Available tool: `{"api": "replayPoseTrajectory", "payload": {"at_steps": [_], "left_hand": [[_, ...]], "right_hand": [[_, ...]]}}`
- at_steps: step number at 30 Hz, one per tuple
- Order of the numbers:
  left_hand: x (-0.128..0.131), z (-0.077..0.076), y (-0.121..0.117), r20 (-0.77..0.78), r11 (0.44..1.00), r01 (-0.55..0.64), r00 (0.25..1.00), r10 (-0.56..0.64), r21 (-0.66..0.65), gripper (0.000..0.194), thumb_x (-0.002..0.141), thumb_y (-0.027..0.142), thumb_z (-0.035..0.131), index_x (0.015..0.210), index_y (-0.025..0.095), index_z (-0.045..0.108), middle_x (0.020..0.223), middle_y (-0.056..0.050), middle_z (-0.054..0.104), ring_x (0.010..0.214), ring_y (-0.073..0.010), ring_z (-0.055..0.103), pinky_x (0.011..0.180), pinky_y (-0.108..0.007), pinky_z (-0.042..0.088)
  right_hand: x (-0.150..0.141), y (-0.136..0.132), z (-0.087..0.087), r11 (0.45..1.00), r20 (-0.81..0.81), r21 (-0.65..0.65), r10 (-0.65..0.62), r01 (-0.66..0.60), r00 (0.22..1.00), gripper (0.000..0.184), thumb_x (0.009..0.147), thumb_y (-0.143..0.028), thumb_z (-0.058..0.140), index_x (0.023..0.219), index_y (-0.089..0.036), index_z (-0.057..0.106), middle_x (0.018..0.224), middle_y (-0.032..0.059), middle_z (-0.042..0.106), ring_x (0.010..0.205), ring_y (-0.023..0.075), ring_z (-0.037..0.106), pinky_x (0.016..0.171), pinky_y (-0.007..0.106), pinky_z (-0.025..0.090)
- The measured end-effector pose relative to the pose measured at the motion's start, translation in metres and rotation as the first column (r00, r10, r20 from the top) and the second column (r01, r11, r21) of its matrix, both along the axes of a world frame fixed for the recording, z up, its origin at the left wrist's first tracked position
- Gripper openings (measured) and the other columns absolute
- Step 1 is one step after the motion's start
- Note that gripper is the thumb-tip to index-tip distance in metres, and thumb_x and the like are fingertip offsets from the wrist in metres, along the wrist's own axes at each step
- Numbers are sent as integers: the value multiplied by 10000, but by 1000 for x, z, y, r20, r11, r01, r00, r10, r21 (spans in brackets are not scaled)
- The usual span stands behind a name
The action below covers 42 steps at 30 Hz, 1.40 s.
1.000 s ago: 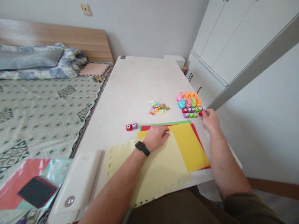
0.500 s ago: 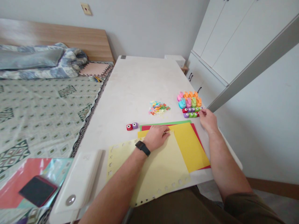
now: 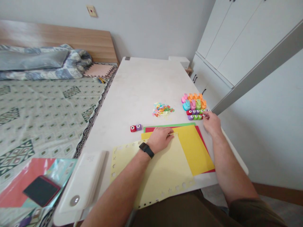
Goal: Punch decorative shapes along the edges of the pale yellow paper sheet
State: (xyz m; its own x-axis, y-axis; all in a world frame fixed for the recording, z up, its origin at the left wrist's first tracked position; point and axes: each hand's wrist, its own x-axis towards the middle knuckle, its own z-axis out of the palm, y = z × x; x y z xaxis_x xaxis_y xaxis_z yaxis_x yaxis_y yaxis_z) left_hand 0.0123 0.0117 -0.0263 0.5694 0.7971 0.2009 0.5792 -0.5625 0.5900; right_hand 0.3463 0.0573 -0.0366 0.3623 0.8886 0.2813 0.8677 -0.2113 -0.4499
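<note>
A pale yellow sheet of paper [image 3: 165, 170] with shapes punched along its edges lies over a stack of yellow [image 3: 194, 148], red and green sheets. My left hand [image 3: 161, 138], with a black watch at the wrist, rests on the pale sheet, its fingers curled closed at the upper edge. At the right end of the rows of small craft punches [image 3: 195, 117], my right hand [image 3: 211, 123] has its fingertips closed around a red craft punch [image 3: 204, 115], partly hidden by them. Two more punches, red [image 3: 133, 128] and purple [image 3: 139, 127], stand left of the stack.
Colourful paper confetti [image 3: 163, 109] lies in a pile mid-table. Larger lever punches [image 3: 194, 102] stand behind the small ones. A long white device [image 3: 82, 179] occupies the table's left front. Beside the table is a bed [image 3: 47, 107] holding a dark tablet [image 3: 41, 190].
The whole view has shifted slightly. My right hand stays at the end of the punch rows, its fingers slightly changed. My left hand keeps its place on the pale sheet.
</note>
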Motion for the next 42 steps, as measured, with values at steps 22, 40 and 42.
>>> {"api": "replayPoseTrajectory", "payload": {"at_steps": [22, 40, 42], "left_hand": [[0, 0, 0, -21, 1000, -10, 1000, 9, -8, 180, 931, 279, 591, 1047, 202, 705, 991, -62, 748, 925, -209, 678, 834, -316, 512], [0, 1, 0, -10, 1000, -8, 1000, 8, -28, 180, 929, 263, 591, 1058, 205, 703, 986, -61, 748, 938, -207, 683, 855, -317, 515], [0, 1, 0, -7, 1000, -6, 1000, 5, -24, 179, 931, 262, 589, 1055, 203, 702, 983, -60, 748, 934, -206, 683, 852, -316, 515]], "right_hand": [[-2, -3, 3, 1000, 12, -13, -12, 12, 1000, 374, 781, -213, 563, 1113, -199, 734, 978, 101, 706, 837, 248, 638, 818, 386, 494], [-7, -3, -6, 999, 36, 40, 0, -2, 999, 500, 734, -330, 677, 1212, -183, 654, 1088, 118, 629, 931, 261, 605, 874, 409, 502], [-7, -3, -6, 999, 38, 42, 7, -8, 999, 502, 738, -343, 681, 1213, -183, 650, 1084, 115, 640, 924, 260, 609, 866, 404, 504]]}}
